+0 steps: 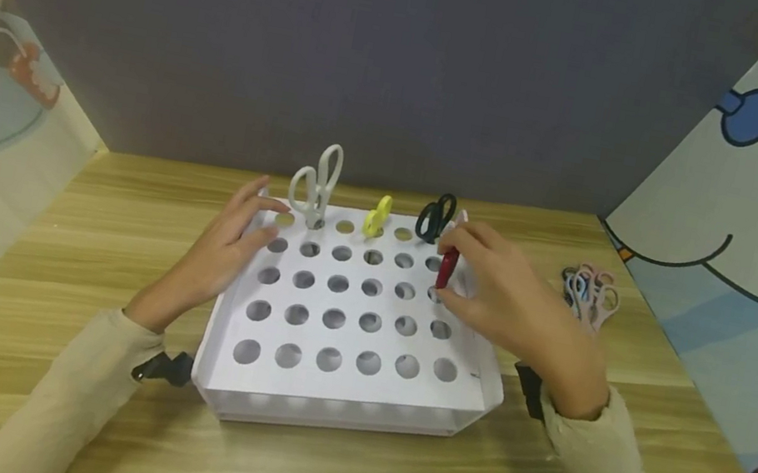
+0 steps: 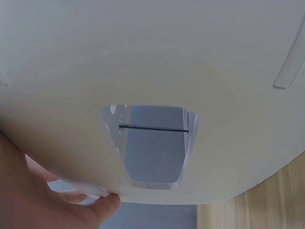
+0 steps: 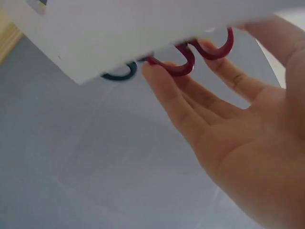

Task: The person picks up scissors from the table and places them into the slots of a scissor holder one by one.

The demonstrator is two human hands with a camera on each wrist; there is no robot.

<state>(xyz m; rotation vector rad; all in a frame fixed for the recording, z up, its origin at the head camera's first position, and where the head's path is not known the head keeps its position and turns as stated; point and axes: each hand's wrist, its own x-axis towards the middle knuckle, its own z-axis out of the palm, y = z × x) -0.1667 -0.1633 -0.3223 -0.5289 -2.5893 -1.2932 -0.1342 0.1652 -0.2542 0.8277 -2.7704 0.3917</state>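
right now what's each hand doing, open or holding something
Left hand: open, touching the white rack.
Right hand: closed, holding the red scissors by the handles.

The white rack (image 1: 312, 335) in front of you looked like smooth plastic sheet, matt on its upper face. The red handles (image 1: 448, 269) you held looked like hard plastic, smooth and somewhat glossy along their curves. The black handles (image 1: 428, 233), yellow handles (image 1: 373, 223) and white handles (image 1: 314, 213) also had a smooth plastic look. Your table (image 1: 74, 284) showed a streaked wood grain under a soft sheen; whether solid wood or a printed surface, you could not tell. The dark back panel (image 1: 380, 59) faced you matt and even. Your sleeves (image 1: 89, 371) were matt cloth, softly wrinkled.
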